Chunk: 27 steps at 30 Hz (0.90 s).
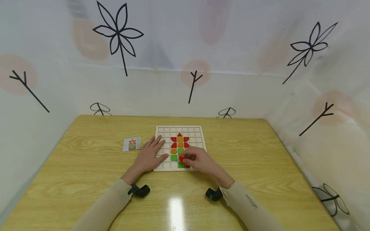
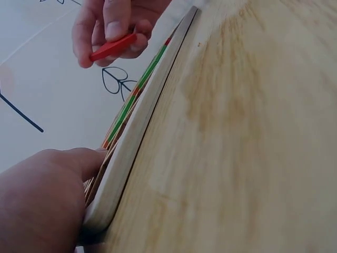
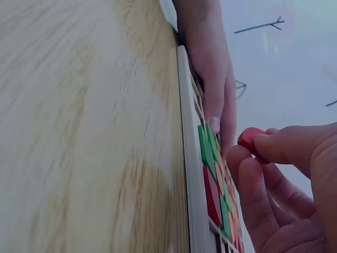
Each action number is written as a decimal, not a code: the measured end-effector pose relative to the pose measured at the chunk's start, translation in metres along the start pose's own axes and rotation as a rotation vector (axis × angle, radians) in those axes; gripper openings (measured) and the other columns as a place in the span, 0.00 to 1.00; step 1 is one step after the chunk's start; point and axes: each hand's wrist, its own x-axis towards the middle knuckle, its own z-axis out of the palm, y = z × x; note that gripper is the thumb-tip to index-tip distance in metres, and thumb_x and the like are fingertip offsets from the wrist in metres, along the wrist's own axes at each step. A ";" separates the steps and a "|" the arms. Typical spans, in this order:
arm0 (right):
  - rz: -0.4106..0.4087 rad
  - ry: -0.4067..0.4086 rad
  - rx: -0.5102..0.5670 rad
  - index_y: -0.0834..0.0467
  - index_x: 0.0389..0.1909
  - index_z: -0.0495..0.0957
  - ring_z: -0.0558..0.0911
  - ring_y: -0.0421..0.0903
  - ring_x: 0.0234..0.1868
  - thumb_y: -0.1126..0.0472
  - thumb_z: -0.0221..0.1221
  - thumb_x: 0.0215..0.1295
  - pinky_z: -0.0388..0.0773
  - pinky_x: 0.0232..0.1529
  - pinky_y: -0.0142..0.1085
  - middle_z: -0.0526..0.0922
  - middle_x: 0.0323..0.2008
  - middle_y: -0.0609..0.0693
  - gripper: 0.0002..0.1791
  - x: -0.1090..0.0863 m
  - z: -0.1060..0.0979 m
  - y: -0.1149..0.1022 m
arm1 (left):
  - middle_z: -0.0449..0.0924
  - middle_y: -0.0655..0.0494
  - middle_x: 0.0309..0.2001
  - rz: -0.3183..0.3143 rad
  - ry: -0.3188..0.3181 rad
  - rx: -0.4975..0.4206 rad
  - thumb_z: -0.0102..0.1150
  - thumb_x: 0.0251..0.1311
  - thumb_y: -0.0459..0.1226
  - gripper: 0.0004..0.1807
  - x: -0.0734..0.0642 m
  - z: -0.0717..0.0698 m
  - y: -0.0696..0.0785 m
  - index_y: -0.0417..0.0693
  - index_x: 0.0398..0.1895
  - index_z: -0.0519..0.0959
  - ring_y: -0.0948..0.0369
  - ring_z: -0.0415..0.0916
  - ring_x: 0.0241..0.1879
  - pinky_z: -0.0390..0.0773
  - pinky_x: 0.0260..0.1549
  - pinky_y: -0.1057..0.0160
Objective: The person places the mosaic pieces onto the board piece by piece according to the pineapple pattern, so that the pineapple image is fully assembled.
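A white gridded board (image 1: 166, 130) lies on the table, with red, orange and green flat pieces set in its middle columns. My left hand (image 1: 148, 156) rests on the board's left side, its fingers spread. Between thumb and fingertips, my right hand (image 1: 200, 159) pinches a red piece (image 3: 250, 138). The left wrist view shows this piece held above the board's surface. Below the held piece in the head view is a green square (image 1: 181, 165); another green square (image 1: 173, 158) sits to its left. Part of the pattern is hidden by my right hand.
A small card (image 1: 126, 146) printed with a coloured pattern on a grid lies left of the board. The wooden table (image 1: 245, 144) extends around both. Behind it hangs a pale cloth (image 1: 162, 93) with plant drawings. Each wrist wears a dark strapped device (image 1: 142, 191).
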 end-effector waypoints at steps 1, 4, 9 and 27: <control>0.000 -0.004 -0.004 0.55 0.47 0.85 0.81 0.41 0.36 0.67 0.63 0.66 0.81 0.38 0.35 0.80 0.38 0.44 0.10 0.003 0.001 -0.001 | 0.51 0.50 0.78 -0.001 -0.001 0.004 0.52 0.70 0.57 0.38 0.000 0.000 0.000 0.48 0.76 0.62 0.47 0.44 0.77 0.51 0.68 0.37; -0.013 -0.008 -0.021 0.55 0.46 0.85 0.81 0.40 0.36 0.67 0.64 0.66 0.80 0.37 0.34 0.79 0.37 0.44 0.10 0.010 0.006 -0.002 | 0.50 0.50 0.78 -0.003 -0.001 0.010 0.52 0.69 0.57 0.38 0.001 -0.001 -0.001 0.48 0.76 0.62 0.47 0.43 0.77 0.51 0.68 0.37; -0.047 -0.013 -0.035 0.55 0.43 0.86 0.80 0.39 0.36 0.67 0.65 0.65 0.80 0.36 0.34 0.82 0.37 0.43 0.08 0.017 0.010 -0.006 | 0.49 0.51 0.79 -0.006 -0.009 0.013 0.52 0.69 0.57 0.39 0.003 -0.004 0.000 0.48 0.77 0.62 0.47 0.42 0.77 0.50 0.68 0.37; -0.082 -0.091 -0.156 0.51 0.43 0.88 0.73 0.37 0.29 0.66 0.63 0.66 0.74 0.31 0.31 0.78 0.29 0.37 0.10 0.021 0.022 -0.006 | 0.49 0.49 0.79 -0.004 -0.016 0.006 0.52 0.70 0.57 0.38 -0.001 -0.002 0.004 0.47 0.76 0.62 0.46 0.42 0.77 0.50 0.68 0.36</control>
